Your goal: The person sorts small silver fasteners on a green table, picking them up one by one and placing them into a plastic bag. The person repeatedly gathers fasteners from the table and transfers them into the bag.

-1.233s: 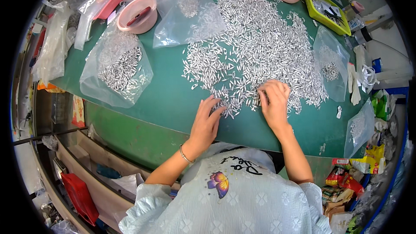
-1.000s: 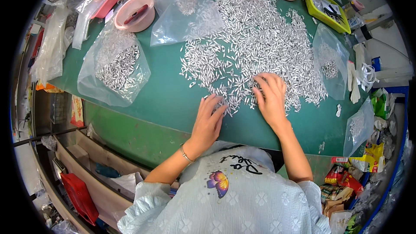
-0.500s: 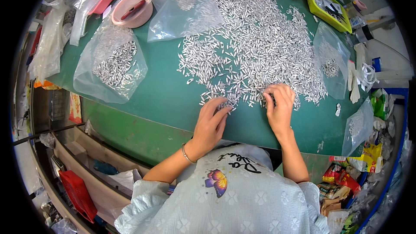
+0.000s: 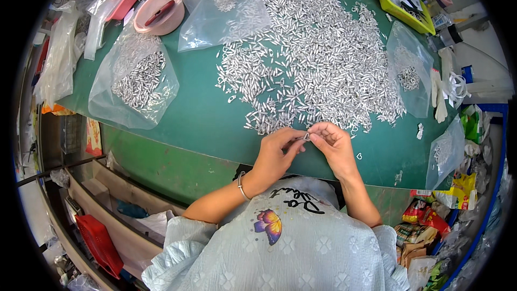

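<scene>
Head view: the left hand (image 4: 276, 153) and right hand (image 4: 335, 150) meet, thumbs and fingertips pinched together on one small metal piece (image 4: 306, 137) with a looped outline, held between them just above the near edge of a pile (image 4: 334, 59). The pile is slim, pointed, dull-silver pieces, heaped on a smooth green table (image 4: 199, 108). Left of it lie a crinkled, see-through plastic bag (image 4: 99, 97) and a round, pink bowl (image 4: 171, 23).
</scene>
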`<state>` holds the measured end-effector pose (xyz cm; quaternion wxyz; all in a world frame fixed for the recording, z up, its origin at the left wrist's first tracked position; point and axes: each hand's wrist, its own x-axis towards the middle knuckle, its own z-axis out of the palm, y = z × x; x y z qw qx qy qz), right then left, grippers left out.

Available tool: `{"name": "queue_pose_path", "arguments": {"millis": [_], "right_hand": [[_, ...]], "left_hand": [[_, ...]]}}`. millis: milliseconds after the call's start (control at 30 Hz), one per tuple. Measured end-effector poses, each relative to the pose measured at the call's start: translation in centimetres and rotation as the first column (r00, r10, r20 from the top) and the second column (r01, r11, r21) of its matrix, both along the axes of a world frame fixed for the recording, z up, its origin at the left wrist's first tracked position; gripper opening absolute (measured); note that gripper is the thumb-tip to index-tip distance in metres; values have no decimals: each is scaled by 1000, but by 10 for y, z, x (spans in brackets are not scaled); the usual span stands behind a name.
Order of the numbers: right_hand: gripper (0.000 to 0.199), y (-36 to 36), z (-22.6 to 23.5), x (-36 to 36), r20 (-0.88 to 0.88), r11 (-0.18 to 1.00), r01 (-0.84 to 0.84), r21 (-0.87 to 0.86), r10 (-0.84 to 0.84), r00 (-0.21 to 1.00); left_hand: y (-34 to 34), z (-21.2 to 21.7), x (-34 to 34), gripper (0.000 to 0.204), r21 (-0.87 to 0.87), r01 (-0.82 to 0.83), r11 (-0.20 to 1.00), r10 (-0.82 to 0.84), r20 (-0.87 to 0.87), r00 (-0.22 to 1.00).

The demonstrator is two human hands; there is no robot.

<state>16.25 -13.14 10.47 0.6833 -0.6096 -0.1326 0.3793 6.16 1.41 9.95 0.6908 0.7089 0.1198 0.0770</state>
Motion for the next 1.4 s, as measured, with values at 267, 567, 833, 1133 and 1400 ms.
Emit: {"name": "queue_pose_path", "arguments": {"millis": [267,567,833,1133,1400], "right_hand": [[14,-15,8,25,627,896,329,-297,-77,776],[19,45,3,14,916,922,106,-372,345,206],[16,22,-21,13,925,926,163,-340,298,238],[16,35,-22,9,938,916,209,-343,324,121],[13,4,10,-16,868,961,-47,-271,266,420]], "left_hand": [[10,-6,-12,22,-538,7,843,-134,-197,971],[7,-13,-53,29,-924,27,382,-494,-179,851],[5,-25,-68,30,-953,-59,296,-495,-205,845],[6,-27,-71,32,-925,-61,376,-475,-249,844],[6,-14,-72,31,-959,-103,263,-377,-201,904]]}}
